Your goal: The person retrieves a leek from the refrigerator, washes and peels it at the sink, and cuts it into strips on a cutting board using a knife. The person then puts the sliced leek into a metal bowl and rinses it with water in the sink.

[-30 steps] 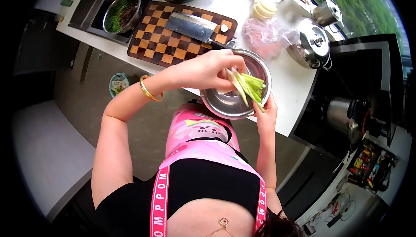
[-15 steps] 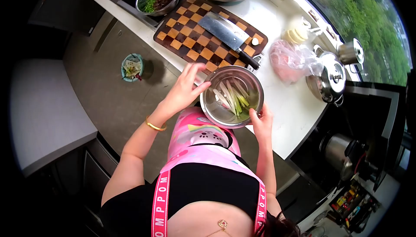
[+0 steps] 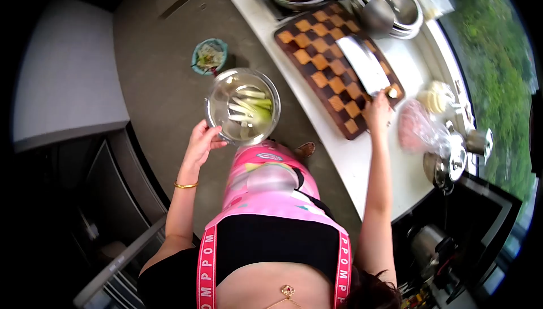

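Note:
My left hand [image 3: 200, 144] is closed on the rim of a steel bowl [image 3: 225, 89], which hangs over the floor in front of the apron. Inside the bowl lie several white and green scallion pieces [image 3: 247, 105]. Over the counter, my right hand [image 3: 378, 114] is closed around the handle of a cleaver, mostly covered by the fingers. The wide cleaver blade [image 3: 362, 65] lies over a checkered cutting board [image 3: 319, 60]. A small pale piece, perhaps garlic [image 3: 392, 92], sits by the board's right corner.
A bowl of chopped greens and dark shreds [image 3: 300, 3] stands beyond the board, beside stacked steel bowls [image 3: 416, 12] with a ladle [image 3: 377, 16]. A plastic bag of pink contents [image 3: 416, 125] and a lidded pot [image 3: 438, 170] stand right. A small bin [image 3: 195, 60] stands on the floor.
The bowl has moved left off the counter edge, now in my left hand alone. My right hand has left the bowl and taken the cleaver's handle. The view has turned.

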A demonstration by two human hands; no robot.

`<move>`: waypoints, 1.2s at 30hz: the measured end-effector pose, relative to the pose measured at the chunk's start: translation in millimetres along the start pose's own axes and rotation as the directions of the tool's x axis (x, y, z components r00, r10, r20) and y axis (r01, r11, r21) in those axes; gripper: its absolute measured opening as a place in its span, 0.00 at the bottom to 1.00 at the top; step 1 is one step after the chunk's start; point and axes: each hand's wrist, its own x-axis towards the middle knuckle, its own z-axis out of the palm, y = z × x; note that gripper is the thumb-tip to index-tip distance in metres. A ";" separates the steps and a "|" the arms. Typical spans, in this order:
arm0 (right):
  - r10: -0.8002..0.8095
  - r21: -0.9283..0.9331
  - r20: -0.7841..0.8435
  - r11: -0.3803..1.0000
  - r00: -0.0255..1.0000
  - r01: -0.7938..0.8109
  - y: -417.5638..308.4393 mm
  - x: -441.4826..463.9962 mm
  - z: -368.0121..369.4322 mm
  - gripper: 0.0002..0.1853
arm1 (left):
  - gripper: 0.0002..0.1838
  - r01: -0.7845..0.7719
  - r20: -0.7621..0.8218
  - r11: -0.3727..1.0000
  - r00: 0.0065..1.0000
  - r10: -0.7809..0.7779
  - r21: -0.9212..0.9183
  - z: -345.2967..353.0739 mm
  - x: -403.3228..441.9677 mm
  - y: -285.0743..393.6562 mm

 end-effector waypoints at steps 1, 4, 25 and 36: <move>-0.010 -0.002 -0.043 1.000 0.999 0.010 1.5 7.7 13.6 0.27 | 0.06 -0.024 -0.056 0.999 0.998 0.021 -0.046 -21.9 -0.2 4.7; -0.034 -0.024 -0.150 0.999 0.988 0.031 -10.6 15.3 23.3 0.27 | 0.06 -0.145 -0.212 0.978 0.971 0.112 -0.147 -90.9 7.9 18.7; 0.556 0.817 -0.362 0.576 0.748 -0.033 -205.6 35.7 -128.8 0.09 | 0.06 -0.286 -0.171 0.898 0.955 0.241 -0.334 -248.1 244.1 213.1; 0.117 0.992 0.127 0.009 0.985 -0.129 -369.4 345.7 -148.6 0.06 | 0.09 -0.284 -0.207 0.900 0.952 0.224 -0.331 -251.1 356.9 308.4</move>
